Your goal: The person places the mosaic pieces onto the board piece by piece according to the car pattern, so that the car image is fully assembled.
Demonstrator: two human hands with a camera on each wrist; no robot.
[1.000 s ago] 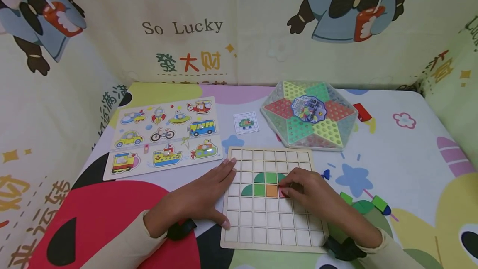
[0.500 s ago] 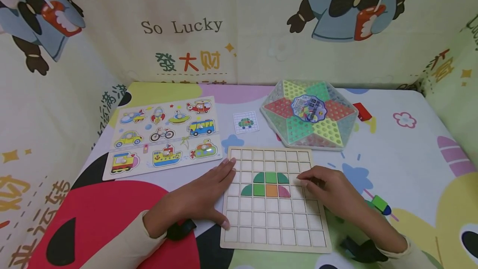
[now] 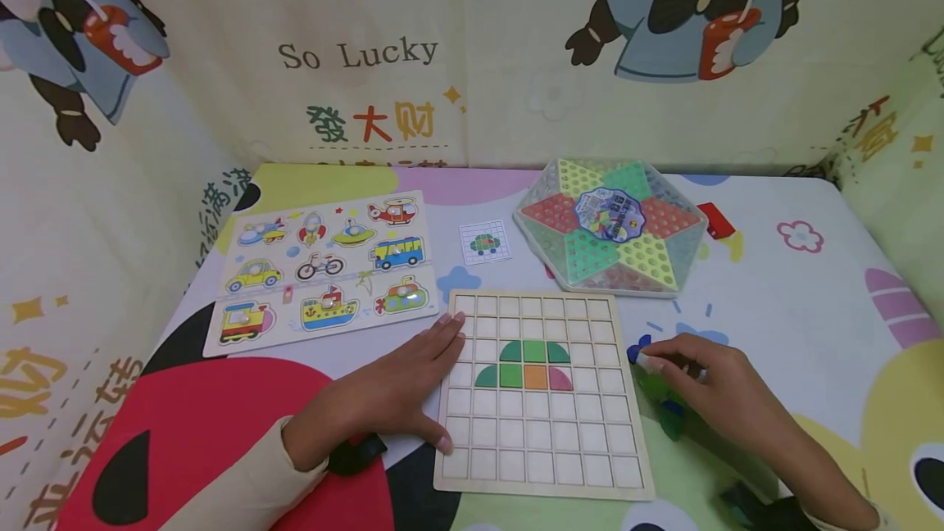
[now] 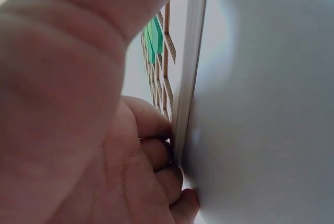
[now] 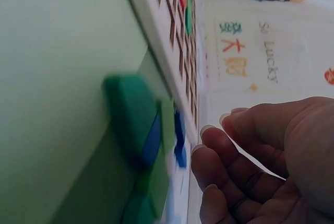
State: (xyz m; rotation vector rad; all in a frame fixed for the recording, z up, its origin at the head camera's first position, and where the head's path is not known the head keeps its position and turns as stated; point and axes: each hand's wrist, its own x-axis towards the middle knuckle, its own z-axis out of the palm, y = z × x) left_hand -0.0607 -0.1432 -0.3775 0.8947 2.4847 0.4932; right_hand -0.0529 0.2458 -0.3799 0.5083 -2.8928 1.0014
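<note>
A wooden grid board (image 3: 547, 465) lies in front of me. In its cells sit two light green squares, several dark green quarter-rounds, an orange square (image 3: 535, 377) and a pink quarter-round (image 3: 560, 378). My left hand (image 3: 398, 388) rests along the board's left edge, thumb and fingers spread and touching the frame. Just off the right edge, my right hand (image 3: 711, 383) hovers by loose tiles, fingers loosely bent. A blue tile (image 3: 634, 351) is close to its fingertips, with a light green tile (image 3: 652, 388) and a dark green tile (image 5: 129, 119) below. The right wrist view shows nothing between its fingers.
A small pattern card (image 3: 485, 242) lies behind the board. Back left is a vehicle peg puzzle (image 3: 293, 286); back right, a hexagonal checkers box (image 3: 542, 248) with a red tile (image 3: 715, 221) beside it. A printed curtain (image 3: 509, 121) hangs behind the table.
The right hand has left the pink quarter-round in its cell and moved right, off the board, to the loose tiles. The left hand has stayed at the board's left edge.
</note>
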